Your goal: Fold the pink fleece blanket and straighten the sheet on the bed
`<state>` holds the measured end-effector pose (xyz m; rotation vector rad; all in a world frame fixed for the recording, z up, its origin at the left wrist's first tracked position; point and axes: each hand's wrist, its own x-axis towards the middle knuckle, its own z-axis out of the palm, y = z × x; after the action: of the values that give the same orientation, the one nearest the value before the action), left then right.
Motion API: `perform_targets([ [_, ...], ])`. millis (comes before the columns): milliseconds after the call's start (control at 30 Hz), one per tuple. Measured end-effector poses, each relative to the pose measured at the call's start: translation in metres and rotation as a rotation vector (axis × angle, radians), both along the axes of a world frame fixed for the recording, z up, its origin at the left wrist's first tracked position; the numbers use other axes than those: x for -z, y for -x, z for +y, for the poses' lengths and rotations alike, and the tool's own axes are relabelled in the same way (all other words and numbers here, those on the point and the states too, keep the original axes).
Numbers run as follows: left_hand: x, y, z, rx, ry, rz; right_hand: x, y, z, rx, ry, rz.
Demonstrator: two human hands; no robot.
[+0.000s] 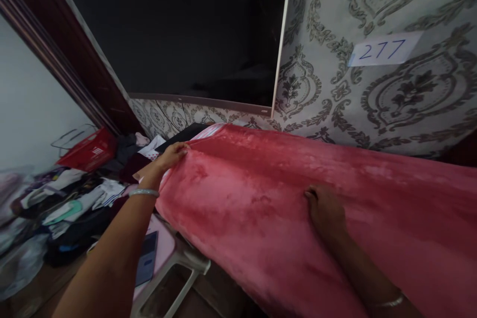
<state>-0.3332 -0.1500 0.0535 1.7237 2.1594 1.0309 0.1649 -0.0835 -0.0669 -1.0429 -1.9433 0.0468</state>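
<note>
The left hand (173,156) is pinching the left edge of the red blanket (253,203), seemingly soft, floppy and best held by edges, spreading below the screen (179,30), while the right hand (326,208) is curling on its middle, grip unclear.

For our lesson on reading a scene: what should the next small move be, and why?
Probably draw the left hand slightly outward: it grips the red cloth at its edge, and a shallow fold runs toward the right hand.
</note>
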Motion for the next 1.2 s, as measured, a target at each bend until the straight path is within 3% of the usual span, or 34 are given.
perform_targets([
  [367, -0.027, -0.012, -0.014, -0.006, -0.019, 0.239, -0.001, -0.004, -0.011, -0.262, -0.078, -0.204],
  [533, -0.040, -0.023, -0.024, 0.024, -0.021, 0.381, -0.001, -0.001, -0.008, -0.238, -0.155, -0.223],
  [733, -0.059, -0.034, -0.041, -0.005, -0.118, 0.456, -0.031, -0.010, -0.013, -0.102, -0.308, -0.096],
  [933, -0.075, -0.047, -0.075, -0.030, -0.184, 0.474, -0.060, -0.031, -0.042, -0.138, -0.335, -0.074],
  [1200, -0.086, -0.063, -0.123, -0.090, -0.262, 0.462, -0.075, -0.054, -0.077, -0.226, -0.121, -0.114],
])
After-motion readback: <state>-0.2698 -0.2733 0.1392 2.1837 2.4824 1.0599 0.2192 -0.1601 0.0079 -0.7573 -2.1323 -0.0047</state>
